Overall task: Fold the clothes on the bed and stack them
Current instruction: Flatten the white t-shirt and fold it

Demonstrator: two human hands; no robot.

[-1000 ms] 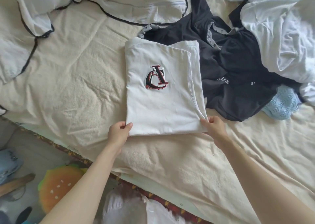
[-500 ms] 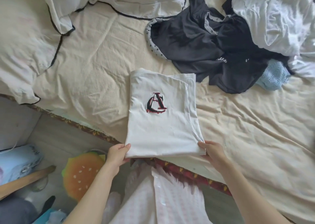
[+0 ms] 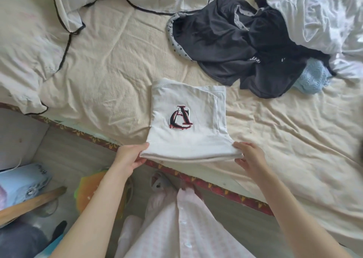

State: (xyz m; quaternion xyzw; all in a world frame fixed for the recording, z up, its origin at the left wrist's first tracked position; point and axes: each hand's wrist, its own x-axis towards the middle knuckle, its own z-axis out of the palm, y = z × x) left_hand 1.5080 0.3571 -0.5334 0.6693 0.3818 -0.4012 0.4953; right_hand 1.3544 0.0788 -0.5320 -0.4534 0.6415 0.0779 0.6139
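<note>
A folded white T-shirt (image 3: 186,138) with a red and black letter logo lies at the near edge of the bed (image 3: 102,77), its near end lifted off the sheet. My left hand (image 3: 130,156) pinches its near left corner. My right hand (image 3: 248,157) grips its near right corner. Further back on the bed lies a crumpled black garment (image 3: 231,39), with a white garment (image 3: 314,14) heaped at the far right and a light blue knit piece (image 3: 312,77) beside it.
Pillows with black piping (image 3: 35,33) sit at the left and back of the bed. The bed's patterned red edge (image 3: 216,189) runs diagonally below the shirt. On the floor to the left are a burger-shaped cushion (image 3: 88,195) and a wooden stick (image 3: 29,202).
Both hands have pulled the folded white T-shirt toward me, off the black garment to the bed's near edge, and its near end is now lifted.
</note>
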